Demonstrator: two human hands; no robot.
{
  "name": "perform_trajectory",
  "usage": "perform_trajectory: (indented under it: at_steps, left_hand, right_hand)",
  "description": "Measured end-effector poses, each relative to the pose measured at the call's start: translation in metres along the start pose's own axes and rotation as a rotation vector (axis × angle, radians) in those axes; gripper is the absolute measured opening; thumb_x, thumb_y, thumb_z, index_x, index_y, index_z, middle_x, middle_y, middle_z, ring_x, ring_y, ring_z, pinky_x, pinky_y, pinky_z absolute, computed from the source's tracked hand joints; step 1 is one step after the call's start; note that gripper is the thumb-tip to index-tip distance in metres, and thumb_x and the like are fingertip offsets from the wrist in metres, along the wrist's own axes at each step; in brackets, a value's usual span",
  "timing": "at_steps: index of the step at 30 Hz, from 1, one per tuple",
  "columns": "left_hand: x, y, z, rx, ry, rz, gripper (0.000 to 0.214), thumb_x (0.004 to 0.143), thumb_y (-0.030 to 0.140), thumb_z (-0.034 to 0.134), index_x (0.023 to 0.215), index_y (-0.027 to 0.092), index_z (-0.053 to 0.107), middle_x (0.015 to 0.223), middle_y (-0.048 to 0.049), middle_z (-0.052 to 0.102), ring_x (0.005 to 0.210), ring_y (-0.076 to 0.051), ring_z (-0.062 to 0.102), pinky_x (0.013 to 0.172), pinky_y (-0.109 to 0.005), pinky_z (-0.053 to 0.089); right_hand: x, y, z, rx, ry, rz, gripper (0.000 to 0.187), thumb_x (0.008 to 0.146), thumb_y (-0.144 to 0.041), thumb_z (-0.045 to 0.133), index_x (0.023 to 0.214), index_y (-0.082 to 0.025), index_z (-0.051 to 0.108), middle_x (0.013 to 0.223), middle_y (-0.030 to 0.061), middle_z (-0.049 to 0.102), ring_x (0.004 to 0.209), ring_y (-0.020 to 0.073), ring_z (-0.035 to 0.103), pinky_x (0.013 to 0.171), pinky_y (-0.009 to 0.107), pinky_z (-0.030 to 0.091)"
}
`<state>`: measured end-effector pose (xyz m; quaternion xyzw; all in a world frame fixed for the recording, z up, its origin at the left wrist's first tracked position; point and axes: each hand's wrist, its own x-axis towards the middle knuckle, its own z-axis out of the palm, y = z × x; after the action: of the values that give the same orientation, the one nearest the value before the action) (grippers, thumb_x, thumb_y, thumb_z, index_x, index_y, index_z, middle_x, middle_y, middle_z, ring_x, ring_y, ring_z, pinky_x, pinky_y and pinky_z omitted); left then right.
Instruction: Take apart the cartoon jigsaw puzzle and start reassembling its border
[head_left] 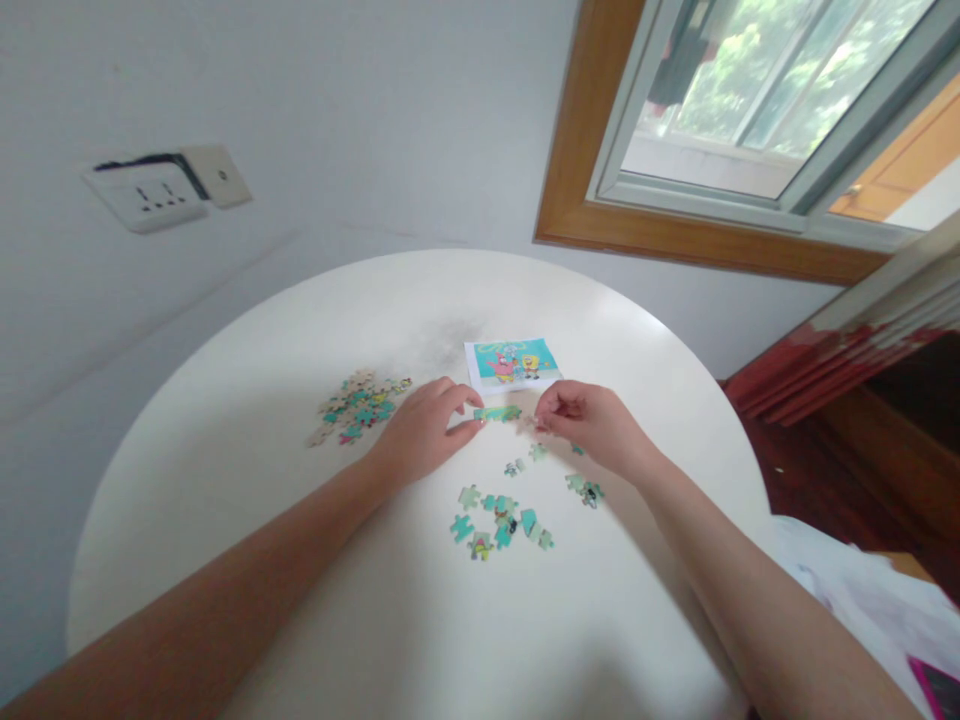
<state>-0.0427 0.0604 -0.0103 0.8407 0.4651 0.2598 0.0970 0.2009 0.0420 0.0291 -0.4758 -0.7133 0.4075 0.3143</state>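
Note:
A short strip of joined jigsaw pieces (496, 413), green and teal, lies on the white table between my hands. My left hand (424, 432) has its thumb and index finger at the two edges of the strip's left end. Just past the right end, my right hand (589, 425) pinches a jigsaw piece (535, 424), blurred and partly hidden by the fingers. Right behind the strip lies a reference picture (516, 364) with a pink starfish and a yellow sponge character.
A heap of jigsaw pieces (361, 408) lies left of my left hand. Several loose pieces (501, 522) are spread nearer to me, with a small cluster (585, 490) below my right hand. The round table (225, 480) stands against a wall with a socket (154, 192).

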Motion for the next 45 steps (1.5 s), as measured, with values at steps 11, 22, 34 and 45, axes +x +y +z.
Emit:
perform_trajectory:
  at_steps: [11, 22, 34, 45]
  left_hand:
    - [0.0, -0.003, 0.001, 0.019, 0.001, 0.028, 0.018, 0.086, 0.032, 0.057, 0.099, 0.021, 0.061, 0.086, -0.002, 0.056, 0.079, -0.018, 0.057, 0.077, -0.031, 0.042]
    - [0.0, 0.0, -0.002, 0.008, -0.007, 0.014, 0.018, 0.085, 0.032, 0.056, 0.099, 0.022, 0.061, 0.086, -0.0025, 0.056, 0.08, -0.019, 0.057, 0.077, -0.031, 0.043]
    - [0.0, 0.001, -0.002, 0.011, -0.025, 0.014, 0.018, 0.085, 0.031, 0.058, 0.1, 0.021, 0.062, 0.087, -0.0029, 0.057, 0.082, -0.019, 0.057, 0.078, -0.031, 0.042]
    - [0.0, 0.001, -0.003, 0.007, -0.033, 0.009, 0.018, 0.086, 0.032, 0.057, 0.1, 0.021, 0.061, 0.088, -0.0031, 0.057, 0.083, -0.019, 0.058, 0.079, -0.032, 0.042]
  right_hand:
    - [0.028, 0.018, 0.02, -0.388, 0.381, 0.097, 0.021, 0.077, -0.036, 0.061, 0.064, -0.02, 0.068, 0.075, 0.0025, 0.065, 0.073, 0.0165, 0.055, 0.066, 0.027, 0.039]
    - [0.027, 0.01, 0.025, -0.591, 0.367, 0.18, 0.025, 0.081, -0.036, 0.055, 0.067, -0.019, 0.067, 0.082, 0.0052, 0.067, 0.082, 0.019, 0.052, 0.072, 0.031, 0.035]
    - [0.027, 0.016, 0.019, -0.718, 0.34, 0.201, 0.025, 0.084, -0.038, 0.053, 0.072, -0.02, 0.067, 0.09, 0.007, 0.066, 0.091, 0.0233, 0.051, 0.076, 0.033, 0.033]
    - [0.02, 0.013, 0.008, -0.737, 0.286, 0.209, 0.022, 0.083, -0.036, 0.055, 0.071, -0.02, 0.066, 0.088, 0.0068, 0.065, 0.09, 0.0237, 0.051, 0.074, 0.033, 0.033]
